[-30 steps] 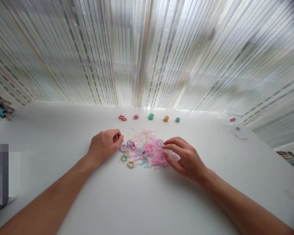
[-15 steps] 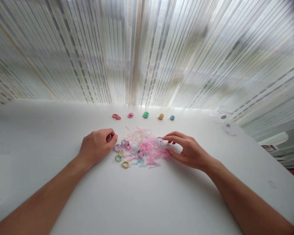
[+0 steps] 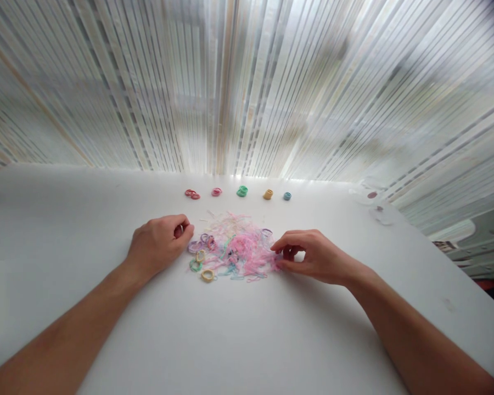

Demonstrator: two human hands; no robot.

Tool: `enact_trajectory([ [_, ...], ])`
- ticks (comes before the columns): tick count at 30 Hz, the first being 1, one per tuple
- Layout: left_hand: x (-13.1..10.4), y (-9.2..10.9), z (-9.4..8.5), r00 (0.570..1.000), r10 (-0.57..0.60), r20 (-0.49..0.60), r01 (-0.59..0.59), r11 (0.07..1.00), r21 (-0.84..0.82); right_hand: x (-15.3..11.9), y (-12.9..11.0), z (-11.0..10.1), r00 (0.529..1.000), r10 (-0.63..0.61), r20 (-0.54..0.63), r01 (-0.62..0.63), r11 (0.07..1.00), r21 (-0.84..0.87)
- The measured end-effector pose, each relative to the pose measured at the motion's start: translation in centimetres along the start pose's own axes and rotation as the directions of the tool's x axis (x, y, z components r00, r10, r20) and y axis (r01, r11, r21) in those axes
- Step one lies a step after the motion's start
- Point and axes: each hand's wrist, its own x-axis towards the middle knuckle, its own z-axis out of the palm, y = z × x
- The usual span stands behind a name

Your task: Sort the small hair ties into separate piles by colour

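Observation:
A loose heap of thin elastic bands (image 3: 247, 249), mostly pink with some pale blue and white, lies on the white table between my hands. At its right edge, my right hand (image 3: 307, 253) touches the bands, its thumb and index fingertips a little apart. My left hand (image 3: 160, 241) rests left of the heap with its fingers curled together; what they hold, if anything, is hidden. Beside it are purple hair ties (image 3: 195, 246), a green hair tie (image 3: 195, 265) and a yellow hair tie (image 3: 207, 275). Another purple hair tie (image 3: 267, 232) sits at the heap's upper right.
Along the back stand small groups of hair ties: red (image 3: 192, 194), pink (image 3: 216, 192), green (image 3: 242, 191), yellow (image 3: 268, 194) and blue (image 3: 287, 196). Clear plastic items (image 3: 370, 196) lie at the back right. A striped curtain (image 3: 230, 88) hangs behind the table (image 3: 230, 334).
My right hand has come down from the purple hair tie to the heap's right edge, its fingers more bent. My left hand stays curled in place. The view has shifted slightly.

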Motion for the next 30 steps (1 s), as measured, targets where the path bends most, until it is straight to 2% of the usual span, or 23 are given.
enact_trajectory([
  [2,0.0,0.0,0.0,1.000,0.000,-0.004,0.000,1.000,0.005,-0.1,0.2,-0.3,1.000,0.012,0.008,-0.012,1.000,0.024],
  [5,0.0,0.0,0.1,1.000,0.000,-0.006,0.000,1.000,0.010,-0.1,0.6,-0.4,0.998,0.040,-0.044,-0.036,0.995,0.095],
  [9,0.1,0.0,0.2,1.000,-0.005,-0.009,0.005,1.000,0.010,0.3,1.1,0.2,0.980,0.156,-0.125,-0.107,0.938,0.328],
  [13,0.1,0.1,0.1,1.000,-0.003,-0.005,0.003,1.000,0.005,0.6,1.0,0.9,0.977,0.190,-0.101,-0.126,0.886,0.446],
  [15,0.1,0.1,0.0,1.000,0.000,-0.006,0.000,1.000,0.004,0.6,0.7,0.8,0.981,0.163,-0.101,-0.110,0.910,0.399],
  [19,0.1,0.1,0.1,1.000,-0.001,-0.006,0.001,1.000,0.001,0.3,0.2,0.1,0.974,0.101,-0.205,-0.070,0.986,0.154],
  [22,0.0,0.1,0.1,1.000,-0.006,-0.008,0.006,1.000,-0.001,0.2,-0.1,0.0,0.967,-0.002,-0.256,0.007,1.000,0.016],
  [26,0.1,0.1,0.0,1.000,-0.014,-0.005,0.014,1.000,-0.010,0.2,-0.9,1.3,0.969,-0.142,-0.203,0.134,0.990,-0.048],
  [30,0.0,0.2,0.0,1.000,-0.010,-0.002,0.010,1.000,-0.022,0.2,-1.3,3.2,0.968,-0.150,-0.203,0.120,0.981,-0.155],
])
